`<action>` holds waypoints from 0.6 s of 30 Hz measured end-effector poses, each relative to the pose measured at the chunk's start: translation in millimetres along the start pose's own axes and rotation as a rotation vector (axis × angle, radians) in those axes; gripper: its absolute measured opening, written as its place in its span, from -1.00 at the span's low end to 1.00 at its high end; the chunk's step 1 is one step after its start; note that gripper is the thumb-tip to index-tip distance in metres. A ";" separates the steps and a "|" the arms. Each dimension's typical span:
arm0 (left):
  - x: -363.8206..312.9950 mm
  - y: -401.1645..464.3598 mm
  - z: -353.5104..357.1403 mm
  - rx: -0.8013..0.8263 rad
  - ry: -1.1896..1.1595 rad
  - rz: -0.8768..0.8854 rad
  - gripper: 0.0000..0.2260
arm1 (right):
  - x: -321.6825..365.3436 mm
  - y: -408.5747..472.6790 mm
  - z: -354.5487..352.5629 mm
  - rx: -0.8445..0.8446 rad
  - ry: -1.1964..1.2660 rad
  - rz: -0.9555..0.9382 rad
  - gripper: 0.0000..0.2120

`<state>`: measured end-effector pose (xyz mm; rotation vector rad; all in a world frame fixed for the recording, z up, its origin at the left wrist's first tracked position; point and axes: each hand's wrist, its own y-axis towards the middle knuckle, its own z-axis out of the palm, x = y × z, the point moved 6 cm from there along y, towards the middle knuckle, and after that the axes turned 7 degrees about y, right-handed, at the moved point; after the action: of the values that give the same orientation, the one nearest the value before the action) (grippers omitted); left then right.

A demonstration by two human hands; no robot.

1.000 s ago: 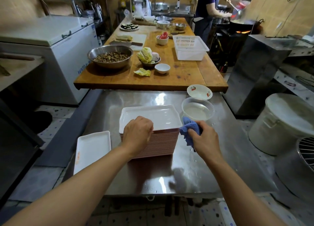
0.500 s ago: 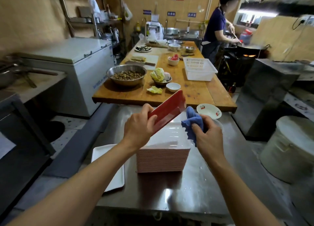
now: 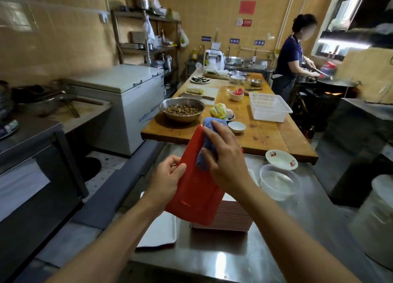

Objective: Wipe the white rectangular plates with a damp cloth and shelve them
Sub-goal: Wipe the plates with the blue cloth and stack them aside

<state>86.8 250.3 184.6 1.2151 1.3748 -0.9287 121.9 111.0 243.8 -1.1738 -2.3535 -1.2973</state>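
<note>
My left hand (image 3: 169,177) grips the left edge of one rectangular plate (image 3: 196,195), held up on end with its red underside facing me. My right hand (image 3: 225,161) presses a blue cloth (image 3: 209,146) flat against that red underside near the plate's top. Below the raised plate stands a tall stack of plates (image 3: 231,218) with pink ribbed sides on the steel table (image 3: 234,257). A single white plate (image 3: 159,231) lies flat to the left of the stack.
A clear bowl of water (image 3: 279,181) and a small flowered dish (image 3: 281,157) sit right of the stack. Beyond is a wooden table (image 3: 265,138) with bowls and a white basket (image 3: 269,106). A person cooks at the far right. A white bucket (image 3: 380,214) stands right.
The top plate has been lifted off the stack and turned upright with its red back toward me. My right hand has brought the blue cloth onto it. My view has tilted up.
</note>
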 end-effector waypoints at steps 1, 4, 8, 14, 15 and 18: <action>-0.6 -1.5 -1.3 0.001 -0.024 0.002 -0.91 | 3.0 2.5 6.1 0.008 -0.056 -0.032 -0.52; -0.4 -5.1 -3.4 0.007 -0.083 -0.009 -0.91 | 5.3 9.0 13.7 -0.035 -0.162 -0.079 -0.51; -2.4 -9.8 -6.6 -0.018 -0.140 -0.012 -0.91 | -8.0 5.4 12.8 -0.048 -0.211 -0.062 -0.48; -3.8 -11.4 -3.1 -0.008 -0.131 -0.007 -0.89 | -43.9 -12.7 -7.8 -0.095 -0.069 0.065 -0.44; -4.1 -11.3 -0.2 -0.010 -0.143 -0.007 -0.89 | -44.6 -13.4 -10.4 -0.123 -0.030 0.088 -0.44; -4.8 -10.0 9.4 -0.026 -0.194 -0.015 -0.91 | -42.3 -16.4 -14.6 -0.220 0.043 0.174 -0.45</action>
<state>78.7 238.5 186.9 1.0671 1.2393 -1.0081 135.2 71.8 220.4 -1.3637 -2.0672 -1.5314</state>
